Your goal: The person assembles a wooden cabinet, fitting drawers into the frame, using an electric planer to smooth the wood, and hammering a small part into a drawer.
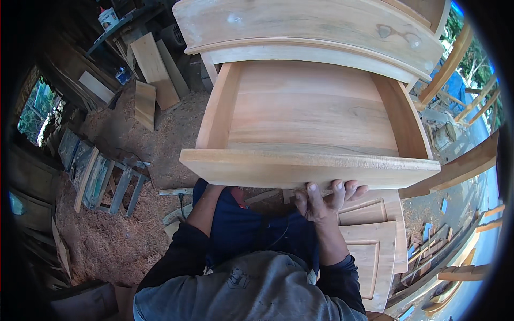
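In the head view, a wooden drawer [310, 123] of pale, unfinished timber fills the centre and upper middle of the frame, pulled out of a wooden cabinet [316, 27] whose curved top runs across the upper edge. The drawer is open to the camera, showing a bare plank bottom, 2 side walls and a thick front board along the middle of the frame.

The right hand [324, 200] sits just below centre, under the lower edge of the drawer's front board. Its fingers [338, 188] curl up against the underside of the board, touching it, in a closed grip on that lower edge; the thumb is hidden.

The left forearm rises from the lower middle in a dark sleeve and passes under the left part of the front board. The left hand is hidden behind the board, so its grip cannot be told.

Below the hands, in the lower right, a panelled wooden door [375, 251] with a raised frame lies flat. Sawdust [112, 241] covers the floor in the lower left. Loose planks [152, 69] lean in the upper left, with a white bucket [108, 17] at the top left corner. Wood offcuts [428, 241] are scattered at the right edge.
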The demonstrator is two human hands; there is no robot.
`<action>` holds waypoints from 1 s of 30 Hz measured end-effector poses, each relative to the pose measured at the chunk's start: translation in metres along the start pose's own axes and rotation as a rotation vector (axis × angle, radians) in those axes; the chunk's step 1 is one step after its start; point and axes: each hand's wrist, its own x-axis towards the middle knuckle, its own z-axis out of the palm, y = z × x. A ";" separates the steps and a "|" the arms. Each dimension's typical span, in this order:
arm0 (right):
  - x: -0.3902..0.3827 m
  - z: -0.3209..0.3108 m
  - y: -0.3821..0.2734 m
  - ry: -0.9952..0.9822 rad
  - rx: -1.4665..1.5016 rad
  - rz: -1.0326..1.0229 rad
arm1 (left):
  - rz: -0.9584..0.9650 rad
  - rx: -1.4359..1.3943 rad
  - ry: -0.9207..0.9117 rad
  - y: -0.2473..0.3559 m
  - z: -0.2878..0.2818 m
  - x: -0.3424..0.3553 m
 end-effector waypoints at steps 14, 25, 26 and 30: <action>0.006 -0.014 -0.021 -0.188 0.154 0.147 | -0.203 -0.180 -0.248 0.016 -0.031 0.005; 0.057 0.064 0.061 -0.326 -0.088 0.136 | -0.196 -0.187 -0.251 0.007 -0.027 0.003; 0.061 0.077 0.061 -0.381 -0.113 0.138 | -0.184 -0.194 -0.258 0.011 -0.028 0.004; 0.055 0.094 0.064 -0.401 -0.144 0.194 | -0.160 -0.189 -0.258 0.015 -0.026 0.006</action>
